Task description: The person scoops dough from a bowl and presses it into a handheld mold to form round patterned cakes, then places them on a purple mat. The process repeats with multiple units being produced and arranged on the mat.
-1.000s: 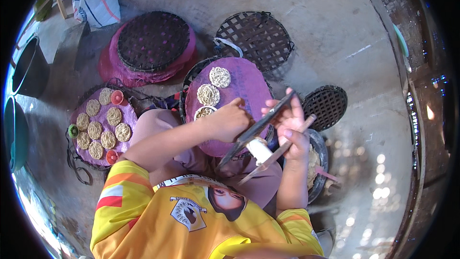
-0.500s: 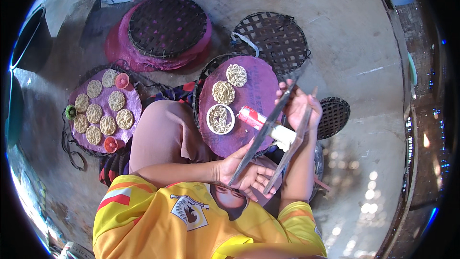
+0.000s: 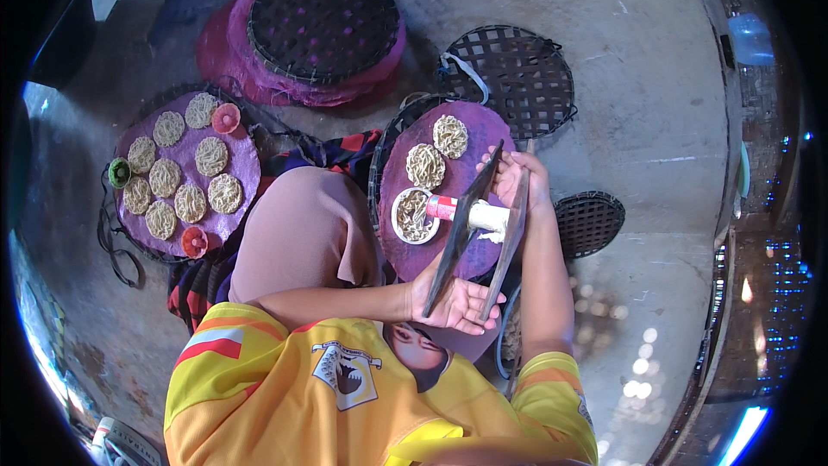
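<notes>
My left hand [image 3: 461, 300] lies palm up under the near ends of a hand press [image 3: 455, 237], two dark wooden bars with a tube between them. At the bars' far ends, my right hand [image 3: 523, 176] supports it with curled fingers. The tube [image 3: 442, 207] is red and white at its left end; pale dough [image 3: 493, 223] shows at its right. That left end meets the right edge of a white ring [image 3: 397, 223] holding pale noodle-like strands. The ring sits on a purple-covered round tray [image 3: 405, 252], near two strand discs [image 3: 425, 166].
At left, another purple-covered tray [image 3: 228, 229] carries several strand discs, two red rings [image 3: 226, 118] and a green ring [image 3: 119, 173]. Dark woven trays [image 3: 323, 22] are stacked on purple sheets behind. Other woven trays [image 3: 509, 78] lie on the floor at right.
The press has swung left and its tube has levelled, bringing the red end from right of the white ring to its edge. Both hands moved with it. The whole view has shifted slightly.
</notes>
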`<state>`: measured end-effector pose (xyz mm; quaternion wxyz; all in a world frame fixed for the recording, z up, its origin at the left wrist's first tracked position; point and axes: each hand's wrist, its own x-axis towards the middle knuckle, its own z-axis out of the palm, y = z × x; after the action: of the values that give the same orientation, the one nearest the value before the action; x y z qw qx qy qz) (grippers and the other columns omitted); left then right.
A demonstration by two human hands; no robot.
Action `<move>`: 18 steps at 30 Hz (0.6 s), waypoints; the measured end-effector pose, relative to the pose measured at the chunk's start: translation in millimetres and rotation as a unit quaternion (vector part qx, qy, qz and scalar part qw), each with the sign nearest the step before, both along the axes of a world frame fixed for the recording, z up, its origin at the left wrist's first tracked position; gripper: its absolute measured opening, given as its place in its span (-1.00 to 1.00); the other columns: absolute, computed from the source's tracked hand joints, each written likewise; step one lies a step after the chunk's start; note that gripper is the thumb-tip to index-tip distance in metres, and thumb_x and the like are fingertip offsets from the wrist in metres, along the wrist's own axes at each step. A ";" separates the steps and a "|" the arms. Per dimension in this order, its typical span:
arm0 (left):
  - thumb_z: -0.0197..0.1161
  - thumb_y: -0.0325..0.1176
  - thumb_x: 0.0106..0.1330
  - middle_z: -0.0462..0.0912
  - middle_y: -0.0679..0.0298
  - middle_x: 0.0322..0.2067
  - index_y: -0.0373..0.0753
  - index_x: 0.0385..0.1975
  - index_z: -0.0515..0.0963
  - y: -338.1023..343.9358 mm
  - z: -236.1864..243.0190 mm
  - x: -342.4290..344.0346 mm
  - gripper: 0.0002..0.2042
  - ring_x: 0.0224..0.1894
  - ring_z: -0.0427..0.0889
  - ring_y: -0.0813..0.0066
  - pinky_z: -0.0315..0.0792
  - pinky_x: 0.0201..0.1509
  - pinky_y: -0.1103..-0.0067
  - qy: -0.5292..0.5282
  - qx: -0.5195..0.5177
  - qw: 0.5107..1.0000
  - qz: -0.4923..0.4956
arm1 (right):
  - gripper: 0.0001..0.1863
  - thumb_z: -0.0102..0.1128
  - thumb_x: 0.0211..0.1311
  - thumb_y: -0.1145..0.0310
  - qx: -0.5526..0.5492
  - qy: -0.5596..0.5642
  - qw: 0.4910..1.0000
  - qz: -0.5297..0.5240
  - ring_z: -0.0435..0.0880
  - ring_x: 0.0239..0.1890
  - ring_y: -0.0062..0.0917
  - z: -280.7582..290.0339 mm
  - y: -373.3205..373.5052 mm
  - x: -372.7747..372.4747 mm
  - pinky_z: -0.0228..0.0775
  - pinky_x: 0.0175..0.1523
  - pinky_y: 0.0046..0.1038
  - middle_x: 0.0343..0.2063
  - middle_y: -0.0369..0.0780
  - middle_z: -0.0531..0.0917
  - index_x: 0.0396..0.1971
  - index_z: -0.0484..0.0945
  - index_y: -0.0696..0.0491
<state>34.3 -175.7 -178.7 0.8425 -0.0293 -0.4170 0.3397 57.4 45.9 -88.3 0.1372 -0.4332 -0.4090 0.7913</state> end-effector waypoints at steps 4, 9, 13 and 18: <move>-0.23 0.56 -0.06 0.43 -0.08 -0.02 -0.50 0.11 0.22 0.6 -2.3 -1.7 0.09 0.07 0.42 0.02 0.25 0.20 0.27 -0.002 -0.021 1.000 -0.005 | -0.40 0.22 -0.04 0.06 0.025 -0.033 0.999 0.002 0.49 -0.12 -0.15 -3.5 1.0 -9.4 0.27 0.09 -0.15 -0.25 0.00 0.48 -0.17 0.35 0.27; -0.21 0.56 -0.08 0.44 -0.10 -0.04 -0.51 0.08 0.25 3.7 -3.9 1.8 0.08 0.05 0.43 0.00 0.26 0.19 0.27 -0.020 -0.021 0.999 -0.023 | -0.08 0.26 -0.20 -0.32 0.055 -0.078 0.995 -0.007 0.49 -0.16 -0.18 -1.2 2.4 -8.5 0.28 0.07 -0.14 -0.29 -0.01 0.46 -0.15 0.27 0.27; -0.12 0.50 -0.04 0.43 -0.10 -0.03 -0.52 0.08 0.24 -0.7 -1.5 11.9 0.03 0.06 0.42 -0.01 0.26 0.19 0.27 -0.041 -0.015 0.999 -0.032 | -0.14 0.14 -0.12 -0.37 0.068 -0.132 0.988 -0.037 0.53 -0.23 -0.22 0.6 -3.5 0.5 0.35 -0.01 -0.20 -0.31 -0.07 0.50 -0.19 0.34 0.22; -0.16 0.53 -0.07 0.45 -0.08 -0.04 -0.50 0.06 0.28 -19.1 3.8 21.6 0.04 0.04 0.44 0.01 0.28 0.17 0.28 -0.035 -0.025 0.999 -0.019 | -0.12 0.23 -0.16 -0.32 0.056 -0.138 0.988 -0.030 0.51 -0.24 -0.21 -0.4 -21.6 2.4 0.36 -0.01 -0.16 -0.30 0.00 0.44 -0.20 0.29 0.27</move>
<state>55.9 -194.8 -174.9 0.8325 -0.0706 -0.4371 0.3329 59.9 24.3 -88.7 0.1274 -0.5423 -0.4542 0.6953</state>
